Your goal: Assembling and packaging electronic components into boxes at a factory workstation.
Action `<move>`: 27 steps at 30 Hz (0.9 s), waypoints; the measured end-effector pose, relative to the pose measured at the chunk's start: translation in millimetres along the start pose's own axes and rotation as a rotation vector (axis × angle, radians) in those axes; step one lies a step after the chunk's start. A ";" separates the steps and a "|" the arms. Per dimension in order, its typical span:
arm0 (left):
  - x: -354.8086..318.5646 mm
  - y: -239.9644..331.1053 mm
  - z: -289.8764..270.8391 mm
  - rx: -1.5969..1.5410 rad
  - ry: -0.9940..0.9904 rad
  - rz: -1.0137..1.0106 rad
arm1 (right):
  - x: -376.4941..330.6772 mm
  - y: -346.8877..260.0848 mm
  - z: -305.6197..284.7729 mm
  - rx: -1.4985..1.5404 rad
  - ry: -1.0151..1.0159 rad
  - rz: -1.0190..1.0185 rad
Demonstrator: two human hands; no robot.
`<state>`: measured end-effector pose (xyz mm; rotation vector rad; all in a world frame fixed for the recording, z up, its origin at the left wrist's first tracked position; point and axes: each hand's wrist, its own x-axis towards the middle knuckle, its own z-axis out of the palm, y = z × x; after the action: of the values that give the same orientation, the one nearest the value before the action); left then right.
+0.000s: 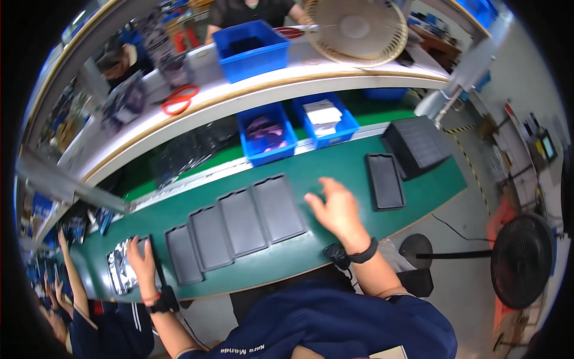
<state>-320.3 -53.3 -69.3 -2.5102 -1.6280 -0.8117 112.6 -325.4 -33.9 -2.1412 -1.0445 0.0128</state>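
My left hand lies at the left of the green table with its fingers stretched out. It is over or touching a dark tray, mostly hidden, next to a shiny silver plastic bag. Over the table right of the middle, my right hand is open, thumb and fingers apart, and holds nothing. Between the hands several flat dark grey trays stand side by side in a slanting row, from the leftmost tray to the rightmost tray. Another narrow black tray lies to the right of my right hand.
A dark stack of trays sits at the table's right end. Behind are two blue bins under a white shelf, which carries a blue crate, orange scissors and a fan. Co-workers sit left and opposite.
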 end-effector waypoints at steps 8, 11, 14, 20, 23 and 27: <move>-6.3 290.4 -47.7 -0.938 -0.591 0.490 | 3.8 169.1 -86.8 -0.451 0.214 0.486; -18.1 364.2 -12.7 -1.105 -0.861 0.475 | -3.3 134.9 -73.1 -0.121 0.394 0.365; -41.6 425.9 47.7 -1.331 -0.847 0.344 | -13.3 77.6 -60.7 0.220 0.459 0.180; -45.7 459.5 60.6 -1.460 -1.014 0.164 | -24.5 51.4 -68.8 0.851 0.079 0.208; -45.1 455.7 55.2 -1.487 -0.981 0.134 | -20.0 58.5 -75.4 1.031 -0.017 0.320; -49.2 452.4 45.4 -1.472 -0.875 0.007 | -18.5 63.4 -79.7 0.973 0.069 0.371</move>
<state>72.1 -283.2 -21.2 -4.3696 -1.2140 -1.3499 167.8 -412.0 -21.0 -1.3776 -0.4208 0.5115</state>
